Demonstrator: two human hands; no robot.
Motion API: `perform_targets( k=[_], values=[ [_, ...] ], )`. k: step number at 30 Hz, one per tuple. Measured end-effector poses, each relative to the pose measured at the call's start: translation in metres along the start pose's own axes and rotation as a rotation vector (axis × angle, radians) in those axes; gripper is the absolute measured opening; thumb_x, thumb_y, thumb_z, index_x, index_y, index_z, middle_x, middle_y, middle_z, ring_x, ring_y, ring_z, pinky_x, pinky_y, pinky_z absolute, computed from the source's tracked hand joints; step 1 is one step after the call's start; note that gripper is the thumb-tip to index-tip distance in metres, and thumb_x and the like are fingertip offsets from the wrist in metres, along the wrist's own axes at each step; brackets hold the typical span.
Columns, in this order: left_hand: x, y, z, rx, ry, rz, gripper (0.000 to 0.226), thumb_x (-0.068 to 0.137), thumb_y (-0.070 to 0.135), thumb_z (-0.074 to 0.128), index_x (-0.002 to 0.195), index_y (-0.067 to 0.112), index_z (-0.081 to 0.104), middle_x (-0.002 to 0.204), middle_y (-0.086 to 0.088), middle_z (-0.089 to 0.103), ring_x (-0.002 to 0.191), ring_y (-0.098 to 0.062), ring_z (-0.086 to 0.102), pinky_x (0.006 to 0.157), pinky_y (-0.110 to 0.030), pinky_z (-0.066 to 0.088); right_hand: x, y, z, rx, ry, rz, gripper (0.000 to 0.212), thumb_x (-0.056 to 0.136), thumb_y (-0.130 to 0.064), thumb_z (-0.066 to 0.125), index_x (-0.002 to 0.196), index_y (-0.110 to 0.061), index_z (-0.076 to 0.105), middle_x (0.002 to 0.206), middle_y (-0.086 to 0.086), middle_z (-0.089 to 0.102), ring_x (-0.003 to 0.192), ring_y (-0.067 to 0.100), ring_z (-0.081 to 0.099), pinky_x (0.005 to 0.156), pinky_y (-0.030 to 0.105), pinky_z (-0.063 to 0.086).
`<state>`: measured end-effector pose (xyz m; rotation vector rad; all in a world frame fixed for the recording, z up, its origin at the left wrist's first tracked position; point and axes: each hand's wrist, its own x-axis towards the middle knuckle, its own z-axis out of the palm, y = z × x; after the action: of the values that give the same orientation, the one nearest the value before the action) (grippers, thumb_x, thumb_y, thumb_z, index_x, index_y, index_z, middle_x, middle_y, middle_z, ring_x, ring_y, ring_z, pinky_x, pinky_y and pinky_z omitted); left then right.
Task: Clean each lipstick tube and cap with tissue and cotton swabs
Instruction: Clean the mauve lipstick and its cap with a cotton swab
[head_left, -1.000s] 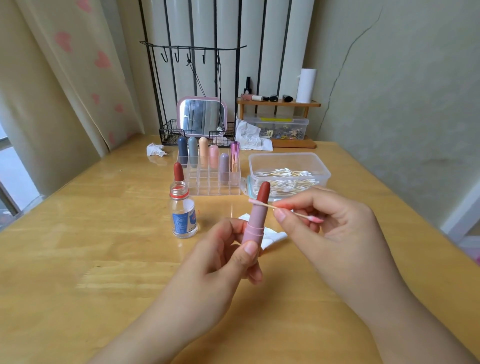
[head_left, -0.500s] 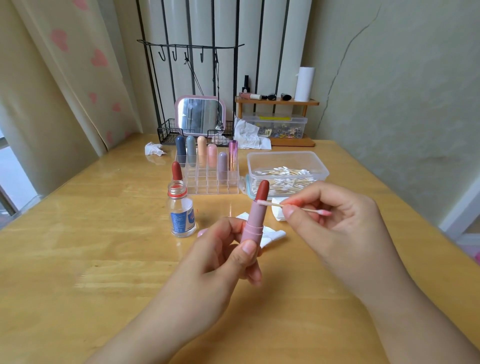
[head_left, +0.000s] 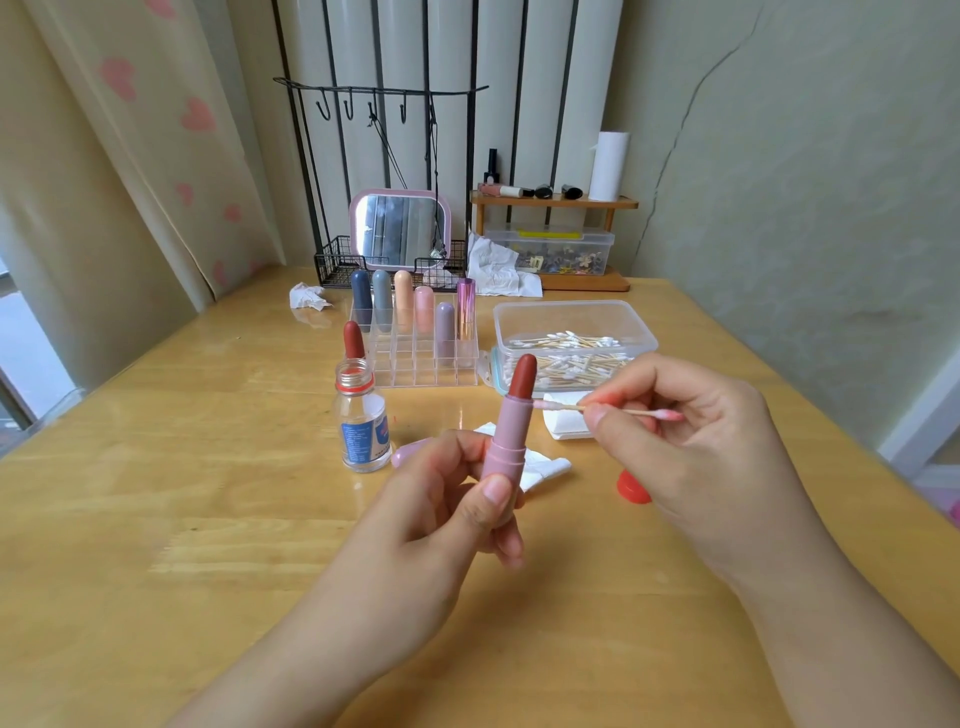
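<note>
I'm at a light wooden table w/ a glossy top (head_left: 156, 519), pushed into a corner: cream curtain w/ pink hearts (head_left: 130, 130) on the left, pale green wall w/ a long crack (head_left: 805, 182) on the right. At the back: black wire rack w/ hooks (head_left: 379, 98), pink-framed mirror (head_left: 400, 228), small wooden shelf (head_left: 553, 202) w/ a white paper roll (head_left: 609, 165) on top & a clear lidded box (head_left: 549, 252) under it. Mid-table there's a clear acrylic lipstick organiser (head_left: 421, 358) w/ a back row of capped tubes in blue, grey, peach, pink, mauve & metallic purple. Right of it, a clear plastic tub of wooden-stick cotton swabs (head_left: 571, 343). In front of the organiser's left end, a small clear glass bottle w/ blue label & red neck ring (head_left: 362, 421), open; a red-brown lipstick (head_left: 354, 340) stands behind it. A red bottle cap (head_left: 631, 486) lies partly hidden by my right hand.

My left hand (head_left: 441, 514) grips the dusty-pink lipstick tube w/ the brick-red bullet wound up (head_left: 509, 431), held upright, thumb on the base, fingers wrapped behind. My right hand (head_left: 691, 441) pinches a wooden cotton swab w/ pink-stained tips (head_left: 613, 410) between thumb & forefinger, roughly level; its near tip touches the tube's rim right below the bullet. White folded tissue (head_left: 545, 465) lies on the table behind the tube.
</note>
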<state>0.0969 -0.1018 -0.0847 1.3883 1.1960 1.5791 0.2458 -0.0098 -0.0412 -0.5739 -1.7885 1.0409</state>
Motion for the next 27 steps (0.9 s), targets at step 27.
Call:
perform_targets(
  k=[27],
  values=[
    [-0.0013,-0.0001,0.0003,0.003,-0.057,0.001,0.023,0.088,0.030,0.054,0.093,0.008,0.057,0.079,0.000,0.060,0.064,-0.015,0.060,0.070,-0.022,0.050,-0.0013,-0.0047,0.0061,0.150,-0.048,0.052,0.007,0.071,-0.011,0.064,0.065,-0.007,0.065,0.050,-0.007,0.041,0.046,0.002,0.035,0.043,0.010,0.031]
  ],
)
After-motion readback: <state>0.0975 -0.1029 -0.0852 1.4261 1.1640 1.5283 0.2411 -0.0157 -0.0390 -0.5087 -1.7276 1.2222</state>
